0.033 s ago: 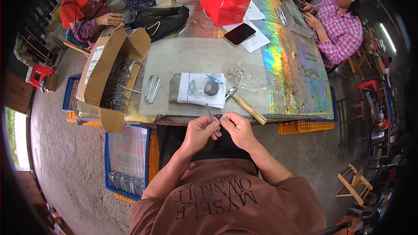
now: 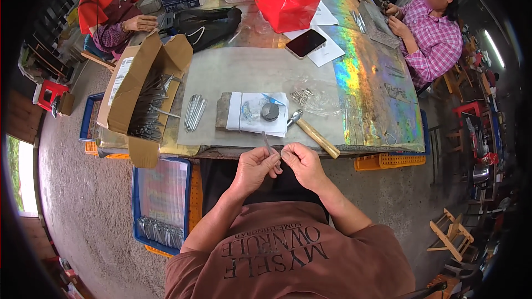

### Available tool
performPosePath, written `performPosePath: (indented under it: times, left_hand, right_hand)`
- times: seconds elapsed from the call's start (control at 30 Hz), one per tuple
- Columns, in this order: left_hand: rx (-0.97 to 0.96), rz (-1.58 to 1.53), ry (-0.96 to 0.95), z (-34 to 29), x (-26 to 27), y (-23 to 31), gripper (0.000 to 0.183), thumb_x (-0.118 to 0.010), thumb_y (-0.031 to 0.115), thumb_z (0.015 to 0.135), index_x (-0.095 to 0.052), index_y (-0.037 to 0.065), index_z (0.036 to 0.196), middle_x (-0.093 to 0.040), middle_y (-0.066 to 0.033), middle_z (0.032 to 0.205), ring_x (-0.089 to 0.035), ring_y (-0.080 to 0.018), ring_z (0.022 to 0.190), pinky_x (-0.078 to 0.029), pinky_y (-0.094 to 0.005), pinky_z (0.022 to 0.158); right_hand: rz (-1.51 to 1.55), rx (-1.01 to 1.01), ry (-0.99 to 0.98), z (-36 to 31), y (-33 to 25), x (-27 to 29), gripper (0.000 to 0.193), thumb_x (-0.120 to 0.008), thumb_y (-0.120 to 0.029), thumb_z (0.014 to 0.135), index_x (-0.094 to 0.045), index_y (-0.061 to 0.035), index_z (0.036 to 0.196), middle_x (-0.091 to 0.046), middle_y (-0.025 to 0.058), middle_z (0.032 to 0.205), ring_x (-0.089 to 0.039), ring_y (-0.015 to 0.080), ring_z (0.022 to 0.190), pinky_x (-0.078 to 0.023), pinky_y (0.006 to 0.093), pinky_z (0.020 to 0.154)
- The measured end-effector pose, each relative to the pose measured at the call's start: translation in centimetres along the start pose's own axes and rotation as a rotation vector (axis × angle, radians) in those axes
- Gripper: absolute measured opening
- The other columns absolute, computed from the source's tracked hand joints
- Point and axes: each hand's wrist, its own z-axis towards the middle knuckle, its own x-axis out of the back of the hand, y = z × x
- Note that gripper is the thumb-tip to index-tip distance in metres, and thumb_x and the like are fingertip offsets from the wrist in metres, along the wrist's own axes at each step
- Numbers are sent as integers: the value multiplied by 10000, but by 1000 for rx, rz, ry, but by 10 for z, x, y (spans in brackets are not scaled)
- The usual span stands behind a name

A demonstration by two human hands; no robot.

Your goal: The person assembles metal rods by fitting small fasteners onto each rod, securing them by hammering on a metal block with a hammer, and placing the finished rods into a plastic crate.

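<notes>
Close to the table's front edge, my left hand is closed around a thin grey metal strip, whose narrow end points up toward the table. Beside it, my right hand pinches thumb against forefinger; whatever lies between them is too small to make out. The fingertips of both hands nearly meet. Just beyond them, a stone block bears white paper held by a band. A round dark metal piece and a small blue-tipped piece rest on the paper. To its right lies a hammer with a wooden handle.
Thin metal rods lie left of the block, next to a cardboard box full of rods. Small metal parts sit on clear plastic. Farther back are a phone and a red bag. Two people work across the table.
</notes>
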Motion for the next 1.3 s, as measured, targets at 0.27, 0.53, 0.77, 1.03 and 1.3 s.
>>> performPosePath:
  times: [0.27,0.53,0.77,1.03,1.3]
  left_hand:
    - [-37,-331,168,-2,6,-4,118,-538,97,832,-545,-7,888,-598,-113,776,-612,-185,657,-493,-224,529]
    - [-82,-442,196,-2,6,-8,127,-535,92,832,-539,1,920,-595,-120,841,-611,-196,721,-508,-240,583]
    - [-114,-440,226,-3,1,-11,126,-557,100,822,-564,4,902,-605,-100,850,-577,-139,685,-484,-236,602]
    - [-311,-253,323,-4,-9,-19,100,-571,84,814,-588,8,877,-614,-35,810,-493,-56,634,-411,-190,583]
    - [-355,-159,365,-1,-8,-14,101,-584,66,798,-574,-8,866,-613,-68,800,-503,-79,627,-415,-192,585]
  right_hand:
    - [165,-148,-48,-6,5,-9,148,-498,-121,857,-496,1,774,-483,-11,659,-418,65,585,-355,202,527]
    - [457,-141,24,-7,13,-20,165,-485,-155,870,-504,-18,779,-468,-15,678,-417,59,608,-368,194,558]
    - [617,-227,85,-8,13,-27,174,-496,-174,864,-507,-27,771,-481,-7,672,-422,67,599,-361,193,550]
    - [918,-346,141,-9,5,-37,146,-511,-126,847,-493,-41,729,-484,12,650,-422,84,547,-362,201,510]
    - [1005,-378,105,-2,11,-37,150,-519,-144,851,-496,-42,742,-493,17,649,-435,85,546,-364,195,500]
